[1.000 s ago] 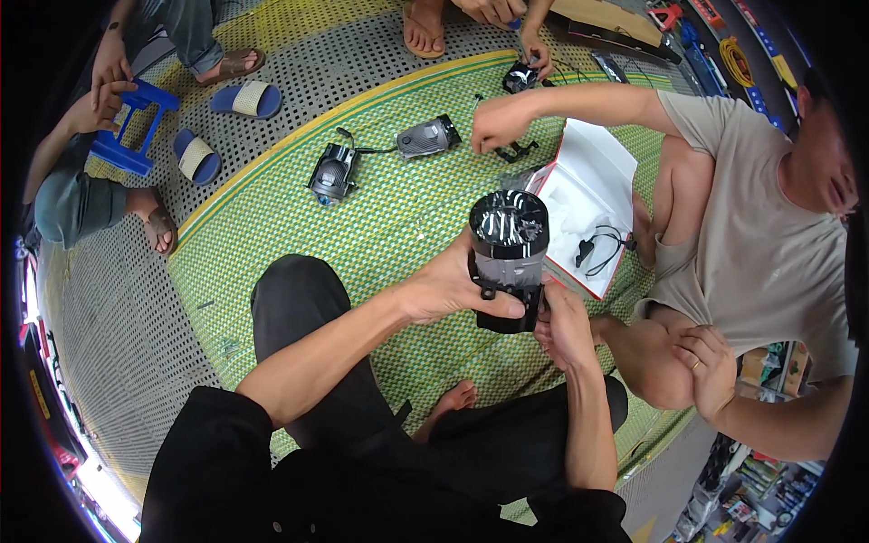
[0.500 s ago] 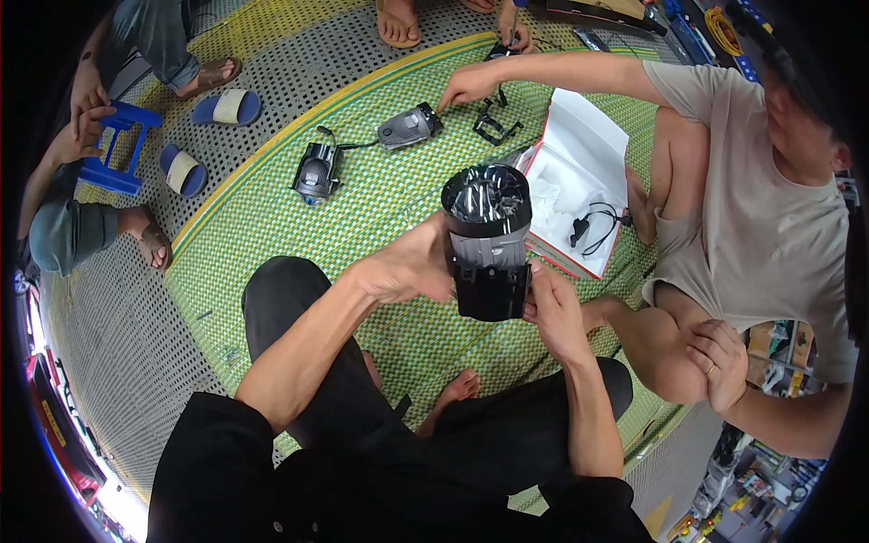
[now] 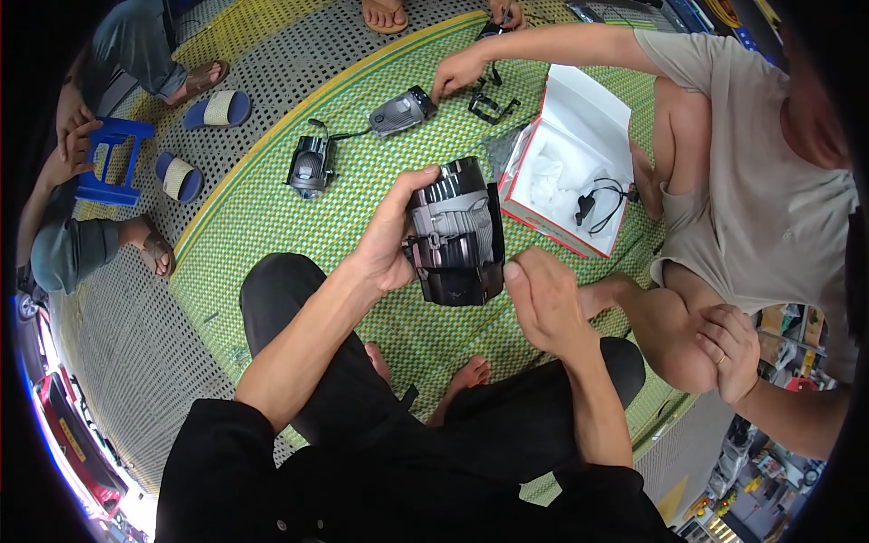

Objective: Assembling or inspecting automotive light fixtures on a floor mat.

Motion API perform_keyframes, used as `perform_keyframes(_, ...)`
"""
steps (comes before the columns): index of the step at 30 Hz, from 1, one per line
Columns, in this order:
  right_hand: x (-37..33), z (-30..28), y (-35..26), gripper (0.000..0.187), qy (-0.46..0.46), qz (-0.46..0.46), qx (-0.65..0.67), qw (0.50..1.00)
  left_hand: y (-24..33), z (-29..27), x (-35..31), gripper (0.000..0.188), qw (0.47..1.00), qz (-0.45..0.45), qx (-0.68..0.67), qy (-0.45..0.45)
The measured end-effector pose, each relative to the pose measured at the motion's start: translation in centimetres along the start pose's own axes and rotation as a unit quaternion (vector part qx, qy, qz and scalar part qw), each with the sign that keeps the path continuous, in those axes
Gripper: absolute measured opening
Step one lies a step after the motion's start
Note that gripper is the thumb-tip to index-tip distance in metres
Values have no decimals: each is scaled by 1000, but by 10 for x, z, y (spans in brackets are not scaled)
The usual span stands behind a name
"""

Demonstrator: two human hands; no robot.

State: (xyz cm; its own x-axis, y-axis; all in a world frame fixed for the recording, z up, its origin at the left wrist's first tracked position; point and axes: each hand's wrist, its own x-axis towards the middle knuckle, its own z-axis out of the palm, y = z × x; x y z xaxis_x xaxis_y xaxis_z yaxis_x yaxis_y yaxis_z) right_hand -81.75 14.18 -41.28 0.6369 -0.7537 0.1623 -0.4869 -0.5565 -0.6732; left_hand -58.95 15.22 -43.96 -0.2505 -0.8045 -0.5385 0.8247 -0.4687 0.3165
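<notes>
A black and grey projector lamp (image 3: 453, 237) with a glossy round front end is held up over the mat, slightly tilted. My left hand (image 3: 395, 237) grips its left side, the thumb lying along the black front ring. Close beside the lamp's lower right edge is my right hand (image 3: 549, 303), fingers curled in and thumb toward the lamp. I see nothing in it, though its fingertips are partly hidden. Another similar lamp (image 3: 310, 166) lies on the mat farther off, near a grey finned lamp (image 3: 398, 115) that a co-worker's hand (image 3: 458, 72) touches at one end.
An open white box (image 3: 579, 163) with red edges holds white wrapping and a black cable (image 3: 599, 206). Black brackets (image 3: 491, 104) lie behind it on the green woven mat (image 3: 272, 217). A co-worker sits at right. Slippers (image 3: 217, 109) and a blue stool (image 3: 113, 161) stand left.
The lamp has turned and shifted slightly left, now showing its ribbed side. My left hand has wrapped round it, while my right hand has come off its edge and curled.
</notes>
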Motion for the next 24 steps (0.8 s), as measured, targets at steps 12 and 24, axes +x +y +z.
perform_keyframes(12,-1,4,14,39,-140,211,169,953,11,1,3,43,1000,-6,19,17)
perform_keyframes(24,-1,19,19,43,-204,350,281,870,12,-19,11,37,996,-62,45,38)
